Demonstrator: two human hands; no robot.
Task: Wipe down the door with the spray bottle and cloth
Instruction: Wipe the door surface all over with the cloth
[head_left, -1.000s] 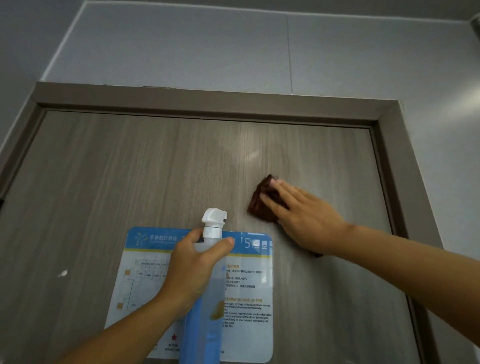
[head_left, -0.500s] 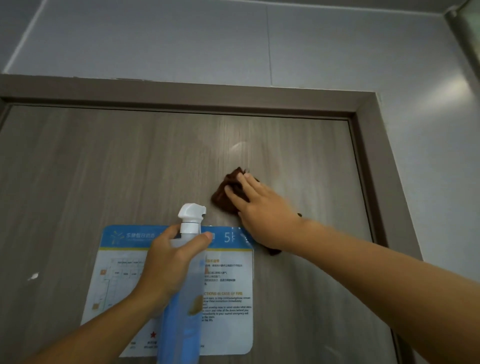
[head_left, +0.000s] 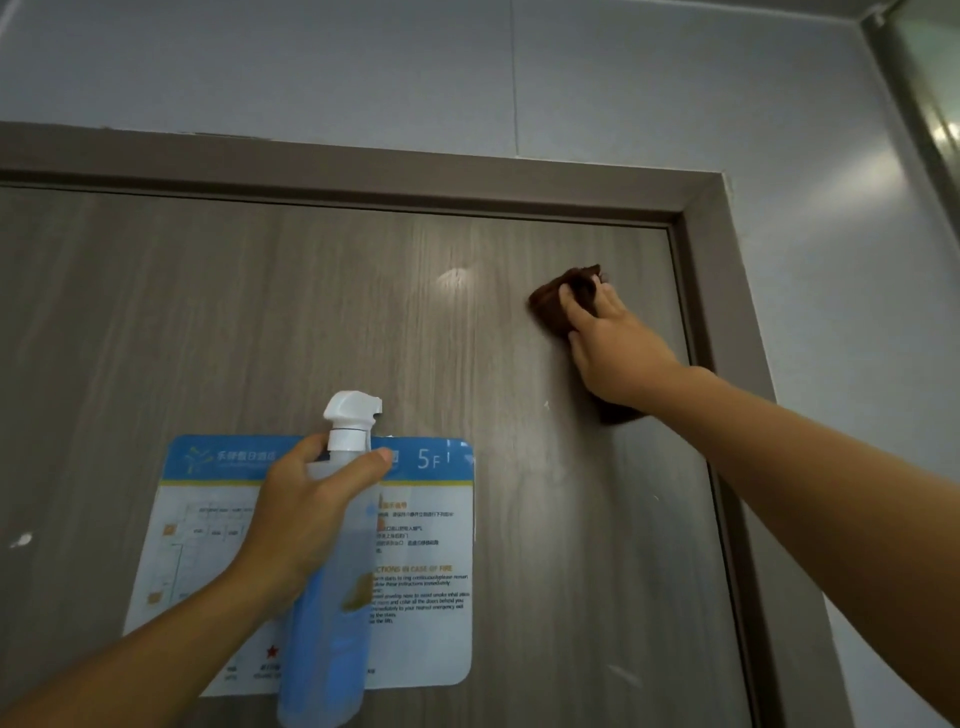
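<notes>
From my head camera I look up at the door (head_left: 260, 312), a grey wood-grain panel in a darker frame (head_left: 363, 166), with pale wall (head_left: 519, 67) above and to the right.

My right hand (head_left: 613, 343) lies flat on a dark brown cloth (head_left: 558, 301), fingers stretched over it and pressing it against the door near the top right corner, just beside the frame's right post. The cloth shows beyond my fingertips and again below my wrist; the part under my palm is hidden.

My left hand (head_left: 306, 514) grasps the spray bottle (head_left: 332, 623) around its neck, thumb curled across the front and fingers wrapped behind. The bottle stands upright in front of the door's lower middle, its white trigger head (head_left: 353, 410) pointing right and its clear body holding blue liquid. I cannot tell whether a finger rests on the trigger.

Behind the bottle a blue and white notice (head_left: 431, 519) marked "5F" is stuck to the door. Some small white specks sit on the door's surface.
</notes>
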